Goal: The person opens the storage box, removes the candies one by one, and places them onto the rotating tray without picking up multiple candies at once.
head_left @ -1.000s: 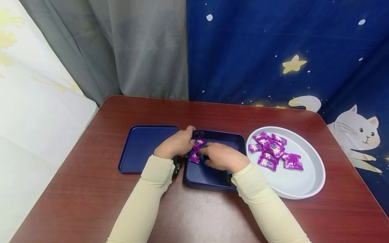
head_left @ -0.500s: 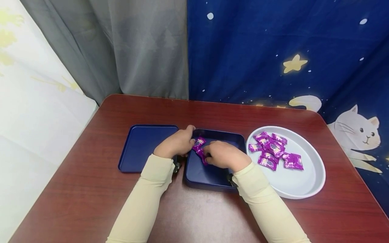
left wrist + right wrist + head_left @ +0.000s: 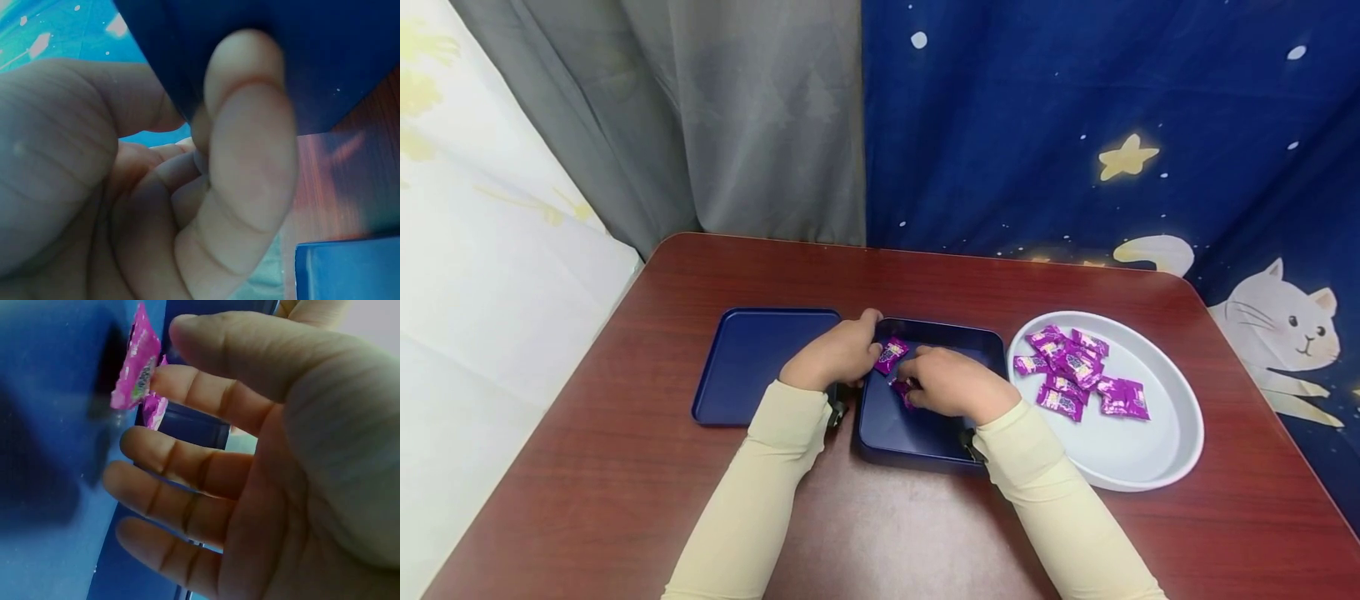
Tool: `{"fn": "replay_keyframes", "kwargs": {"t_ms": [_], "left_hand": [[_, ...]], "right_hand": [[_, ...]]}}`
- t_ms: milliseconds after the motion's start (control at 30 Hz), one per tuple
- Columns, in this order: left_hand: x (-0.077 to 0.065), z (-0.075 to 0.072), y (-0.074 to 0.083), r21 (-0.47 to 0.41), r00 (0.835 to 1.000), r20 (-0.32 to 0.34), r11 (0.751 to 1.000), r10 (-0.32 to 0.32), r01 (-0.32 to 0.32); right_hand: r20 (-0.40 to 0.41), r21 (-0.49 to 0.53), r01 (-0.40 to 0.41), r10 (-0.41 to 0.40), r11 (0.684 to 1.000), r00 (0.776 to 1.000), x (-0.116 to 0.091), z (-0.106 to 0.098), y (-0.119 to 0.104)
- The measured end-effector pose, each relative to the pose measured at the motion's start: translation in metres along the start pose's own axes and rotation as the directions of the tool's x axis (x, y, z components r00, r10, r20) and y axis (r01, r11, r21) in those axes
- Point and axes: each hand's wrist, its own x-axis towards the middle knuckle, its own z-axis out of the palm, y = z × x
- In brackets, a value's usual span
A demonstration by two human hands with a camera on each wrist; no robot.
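My left hand (image 3: 837, 354) grips the left wall of a dark blue rectangular box (image 3: 910, 454); in the left wrist view a bent finger presses on the blue wall (image 3: 337, 56). Over the inside of that box is my right hand (image 3: 951, 382). Its index fingertip touches a small purple candy packet (image 3: 902, 392), seen on edge as a pink wrapper (image 3: 139, 365) in the right wrist view. The thumb stands apart from the packet, and the other fingers are loosely extended. A second purple candy packet (image 3: 891, 354) lies by the box's left wall, near the left fingers.
A flat blue lid or tray (image 3: 760, 367) lies left of the box. To the right, a round white tray (image 3: 1150, 458) holds several purple candy packets (image 3: 1075, 367). Behind the wooden table (image 3: 587, 467) hang grey and blue curtains (image 3: 1037, 125).
The candy packet under my right index finger has shifted right, away from the box's left wall, and has turned. The left hand has stayed on the wall.
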Motion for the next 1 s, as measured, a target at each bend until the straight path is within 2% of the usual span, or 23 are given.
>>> {"fn": "replay_keyframes", "kwargs": {"t_ms": [467, 833, 1000], "left_hand": [[-0.0001, -0.0004, -0.0002, -0.006, 1.0, 0.002, 1.0, 0.0, 0.0], [-0.0001, -0.0009, 0.0, 0.004, 1.0, 0.0, 1.0, 0.004, -0.004], [-0.0006, -0.0014, 0.0, 0.007, 1.0, -0.004, 1.0, 0.004, -0.004]], "right_hand": [[0.039, 0.013, -0.076, 0.075, 0.997, 0.996, -0.0001, 0.0005, -0.0011], [0.072, 0.007, 0.0, -0.001, 1.0, 0.997, -0.0019, 0.0018, -0.0051], [0.05, -0.011, -0.026, 0.027, 1.0, 0.998, -0.0029, 0.001, -0.0039]]}}
